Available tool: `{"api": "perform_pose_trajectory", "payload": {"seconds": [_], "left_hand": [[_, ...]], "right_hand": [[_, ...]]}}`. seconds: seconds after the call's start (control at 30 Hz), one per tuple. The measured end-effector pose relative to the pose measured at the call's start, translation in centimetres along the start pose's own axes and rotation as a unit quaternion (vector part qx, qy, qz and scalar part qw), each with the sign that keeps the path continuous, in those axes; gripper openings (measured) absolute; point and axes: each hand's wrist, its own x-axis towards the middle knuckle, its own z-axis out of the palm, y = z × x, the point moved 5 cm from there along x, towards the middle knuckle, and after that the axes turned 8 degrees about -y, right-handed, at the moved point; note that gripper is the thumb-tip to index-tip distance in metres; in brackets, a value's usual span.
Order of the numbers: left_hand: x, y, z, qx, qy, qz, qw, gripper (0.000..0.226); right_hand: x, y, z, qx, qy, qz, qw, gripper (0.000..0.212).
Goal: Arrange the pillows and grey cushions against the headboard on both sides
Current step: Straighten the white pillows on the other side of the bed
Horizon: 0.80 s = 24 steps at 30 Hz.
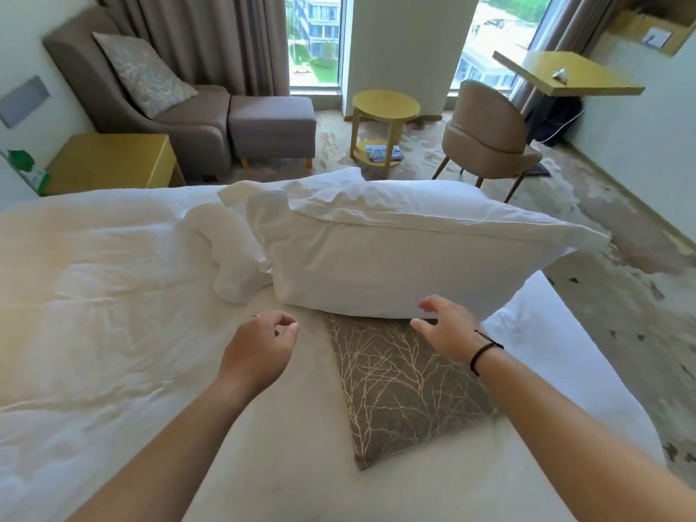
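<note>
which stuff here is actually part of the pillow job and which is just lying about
Part of the job:
- white pillow
- second white pillow, crumpled beside it
- grey branch-pattern cushion, partly under the white pillow
- bed

Just lying about:
- armchair cushion
- round side table
- tan chair
- bedside table

Head view looks down, close over bed.
</note>
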Motion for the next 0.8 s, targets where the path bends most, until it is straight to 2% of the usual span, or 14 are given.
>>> {"api": "perform_pose_trajectory", "payload": {"seconds": [0.1, 0.23, 0.33, 0.4, 0.63, 0.7, 0.8], "left_hand": [[2.8, 1.5, 0.3, 0.021, 0.017, -0.015, 1.000, 0.006], [7.4, 4.5, 1.9, 0.060, 0.017, -0.008, 0.998, 0.008], [10.1, 6.7, 3.4, 0.077, 0.009, 0.002, 0.997, 0.012], [11.7, 7.8, 4.4, 0.085, 0.001, 0.011, 0.996, 0.014], [16.5, 10.8, 7.4, 0.137, -0.023, 0.035, 0.990, 0.027], [17.9, 11.9, 8.2, 0.173, -0.032, 0.049, 0.983, 0.038], [20.1, 13.2, 9.3, 0.269, -0.059, 0.066, 0.959, 0.069]], "right_hand": [[7.1, 1.7, -4.8, -0.060, 0.016, -0.019, 0.998, 0.052], [15.6, 4.4, -11.0, -0.185, 0.091, -0.029, 0.978, 0.077], [19.9, 6.5, -13.0, -0.234, 0.070, 0.003, 0.970, 0.108], [21.6, 7.4, -13.1, -0.233, 0.051, 0.012, 0.971, 0.120], [21.6, 8.3, -10.1, -0.196, 0.049, -0.020, 0.979, 0.099], [20.5, 8.7, -9.1, -0.177, 0.063, -0.020, 0.982, 0.087], [18.5, 9.2, -8.1, -0.156, 0.109, -0.035, 0.981, 0.061]]}}
